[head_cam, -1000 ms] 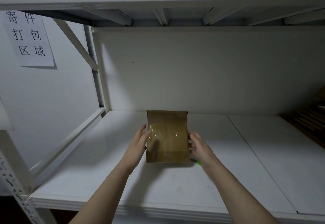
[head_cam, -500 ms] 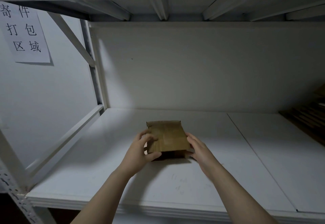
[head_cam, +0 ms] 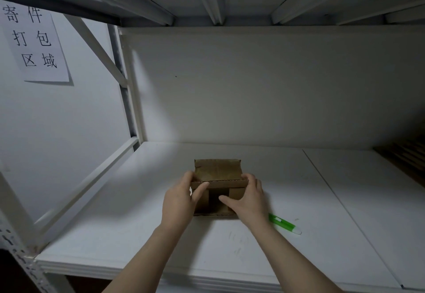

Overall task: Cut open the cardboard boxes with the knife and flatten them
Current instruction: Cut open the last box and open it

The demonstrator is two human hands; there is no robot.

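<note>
Currently clamping cardboard box [head_cam: 218, 170] between left hand [head_cam: 180, 200] and right hand [head_cam: 249, 202], thumbs on near face. Sitting on shelf [head_cam: 110, 235] beside green knife [head_cam: 284, 224].

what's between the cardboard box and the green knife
In the head view, only the right hand lies between the cardboard box and the green knife, which rests on the white shelf.

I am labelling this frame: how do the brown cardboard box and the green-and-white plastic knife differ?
The left hand and right hand grip the brown cardboard box; no hand grips the green-and-white plastic knife. The box is blocky, the knife slim. Both are on the white shelf.
</note>
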